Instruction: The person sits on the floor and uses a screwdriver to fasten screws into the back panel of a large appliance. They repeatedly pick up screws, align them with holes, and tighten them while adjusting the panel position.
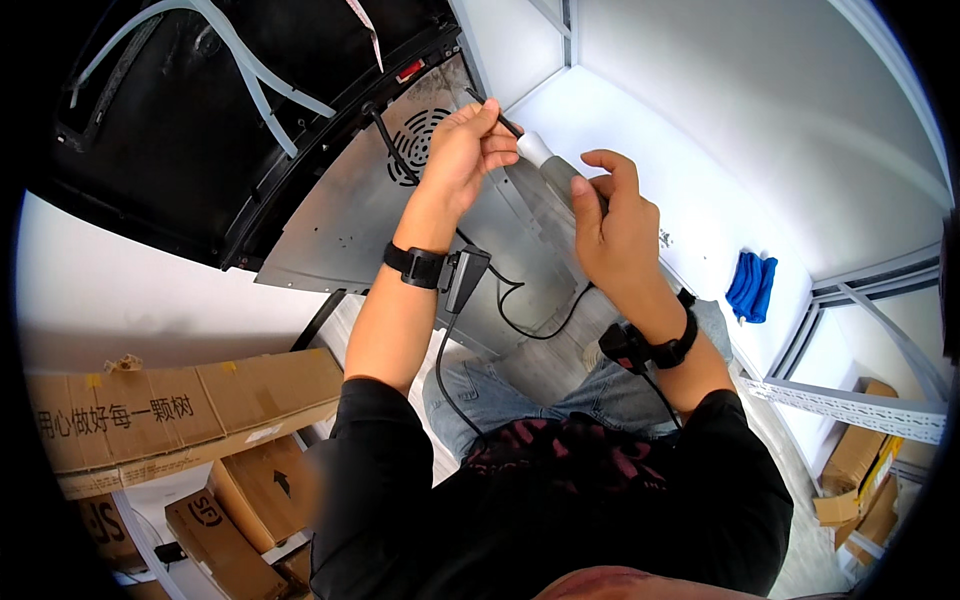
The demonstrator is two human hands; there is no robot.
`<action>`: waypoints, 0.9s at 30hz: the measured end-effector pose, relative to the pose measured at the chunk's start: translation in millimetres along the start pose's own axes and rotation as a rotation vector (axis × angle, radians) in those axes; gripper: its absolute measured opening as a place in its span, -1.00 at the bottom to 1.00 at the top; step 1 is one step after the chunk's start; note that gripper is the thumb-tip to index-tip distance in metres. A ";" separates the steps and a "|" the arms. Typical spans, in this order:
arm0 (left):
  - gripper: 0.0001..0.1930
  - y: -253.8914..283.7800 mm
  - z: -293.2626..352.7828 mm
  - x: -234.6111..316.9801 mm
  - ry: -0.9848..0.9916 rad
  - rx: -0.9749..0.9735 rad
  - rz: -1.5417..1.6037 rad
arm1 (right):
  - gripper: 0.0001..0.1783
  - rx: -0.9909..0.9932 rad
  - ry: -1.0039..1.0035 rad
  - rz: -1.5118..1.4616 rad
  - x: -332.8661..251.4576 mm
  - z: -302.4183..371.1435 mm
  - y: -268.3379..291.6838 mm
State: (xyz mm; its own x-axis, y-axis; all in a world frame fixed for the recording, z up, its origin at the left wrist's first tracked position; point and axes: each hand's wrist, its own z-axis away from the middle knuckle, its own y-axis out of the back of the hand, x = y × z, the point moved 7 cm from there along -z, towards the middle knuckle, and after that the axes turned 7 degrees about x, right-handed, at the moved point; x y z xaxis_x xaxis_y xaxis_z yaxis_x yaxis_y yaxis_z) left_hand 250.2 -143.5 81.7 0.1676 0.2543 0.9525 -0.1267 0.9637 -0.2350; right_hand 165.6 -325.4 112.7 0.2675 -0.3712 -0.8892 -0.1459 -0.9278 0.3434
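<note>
A cordless-style screwdriver (537, 152) with a grey handle, a white collar and a dark shaft slants across the upper middle, its thin end up and to the left. My left hand (460, 155) pinches the dark shaft between thumb and fingers. Around the lower grey handle my right hand (617, 230) is closed, with the thumb along it and the forefinger raised. Beneath both hands lies a silver sheet-metal panel (345, 230) with curved vent slots. The shaft's tip appears clear of the panel; whether it touches anything I cannot tell.
A large black machine part (160, 170) with pale tubes (235, 50) fills the upper left. A black cable (515, 325) loops over the panel. Cardboard boxes (200, 405) stand lower left. A blue cloth (750, 287) lies on the white shelf (700, 190) at right.
</note>
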 end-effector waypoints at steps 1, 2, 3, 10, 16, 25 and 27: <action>-0.82 -3.4 3.0 1.7 -0.006 -0.015 0.048 | -0.54 -0.027 -0.037 -0.003 -0.5 -1.1 0.5; -0.82 -9.1 9.5 6.2 -0.015 -0.029 0.092 | -0.53 -0.054 -0.072 -0.010 -1.3 -3.7 0.8; -0.82 -12.3 12.9 9.0 -0.023 -0.043 0.137 | -0.52 -0.080 -0.107 -0.017 -0.1 -5.2 -0.1; -0.81 3.0 0.7 -0.1 -0.035 0.005 0.023 | -0.58 0.171 0.292 0.092 -17.3 6.4 2.4; -0.82 -8.4 8.0 4.1 -0.028 0.000 0.093 | -0.67 0.180 0.134 -0.011 -7.9 -2.2 5.7; -0.79 1.9 1.1 -2.3 -0.024 0.029 0.027 | -0.63 0.233 0.401 0.121 -19.4 5.6 6.5; -0.78 1.4 -0.1 -2.7 -0.017 0.036 -0.025 | -0.64 0.236 0.321 0.035 -17.1 5.9 6.6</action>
State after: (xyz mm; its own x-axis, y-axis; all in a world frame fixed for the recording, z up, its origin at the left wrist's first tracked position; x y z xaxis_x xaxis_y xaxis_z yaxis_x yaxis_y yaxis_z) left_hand 249.6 -142.9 78.8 0.1544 0.2287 0.9612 -0.1581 0.9660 -0.2045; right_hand 154.5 -324.9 128.4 0.5369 -0.4305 -0.7255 -0.3652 -0.8939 0.2601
